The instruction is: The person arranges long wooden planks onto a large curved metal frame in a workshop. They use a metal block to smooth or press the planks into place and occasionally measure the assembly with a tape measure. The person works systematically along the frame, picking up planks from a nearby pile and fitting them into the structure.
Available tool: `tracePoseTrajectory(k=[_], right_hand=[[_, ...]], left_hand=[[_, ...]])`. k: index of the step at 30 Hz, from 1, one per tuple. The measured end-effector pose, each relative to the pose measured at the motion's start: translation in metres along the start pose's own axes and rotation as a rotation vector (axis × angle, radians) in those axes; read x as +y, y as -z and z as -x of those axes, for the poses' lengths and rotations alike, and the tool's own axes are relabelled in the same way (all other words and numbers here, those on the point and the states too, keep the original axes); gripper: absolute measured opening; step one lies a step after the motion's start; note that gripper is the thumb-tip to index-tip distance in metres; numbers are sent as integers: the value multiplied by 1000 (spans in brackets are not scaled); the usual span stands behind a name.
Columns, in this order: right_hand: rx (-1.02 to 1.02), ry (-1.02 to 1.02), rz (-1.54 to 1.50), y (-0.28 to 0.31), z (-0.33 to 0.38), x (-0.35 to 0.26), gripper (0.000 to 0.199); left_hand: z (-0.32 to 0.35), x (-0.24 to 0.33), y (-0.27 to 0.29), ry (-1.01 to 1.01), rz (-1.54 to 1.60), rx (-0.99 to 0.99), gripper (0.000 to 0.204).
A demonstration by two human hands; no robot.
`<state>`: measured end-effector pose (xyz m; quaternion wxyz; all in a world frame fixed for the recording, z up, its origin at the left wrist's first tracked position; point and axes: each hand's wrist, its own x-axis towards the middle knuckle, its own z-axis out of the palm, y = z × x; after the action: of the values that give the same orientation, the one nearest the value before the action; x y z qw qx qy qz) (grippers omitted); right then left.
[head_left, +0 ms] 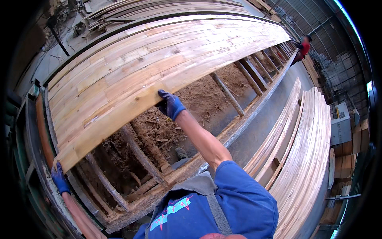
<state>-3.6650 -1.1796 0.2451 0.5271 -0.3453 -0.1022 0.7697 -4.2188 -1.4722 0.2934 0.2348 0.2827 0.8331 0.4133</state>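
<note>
Between both hands, left (pixel 59 178) and right (pixel 170 104), apparently gripped, lies the near plank (pixel 119 115).

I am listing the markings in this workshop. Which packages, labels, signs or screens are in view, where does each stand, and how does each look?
Cabinet: grey metal box at the right wall, with a small pale label on its front, too small to make out.
Boxes: brown, stacked beside and below the cabinet.
Shirt print: turquoise and pink zigzag on the blue shirt, bottom centre.
No screens or signs show.
</note>
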Motion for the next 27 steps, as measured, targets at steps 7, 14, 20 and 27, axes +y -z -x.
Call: tracePoseTrajectory(k=[7,14,20,27], right_hand=[[126,-24,18,80,86,6,35],[-31,36,-61,90,50,18,31],[76,-286,478,49,45,2,50],[141,-125,357,108,147,14,37]], left_hand=[[69,-129,-4,122,-50,12,35],[39,-149,-33,61,355,-53,46],[14,-99,-20,-113,-146,48,40],[134,-175,29,-130,-156,134,37]])
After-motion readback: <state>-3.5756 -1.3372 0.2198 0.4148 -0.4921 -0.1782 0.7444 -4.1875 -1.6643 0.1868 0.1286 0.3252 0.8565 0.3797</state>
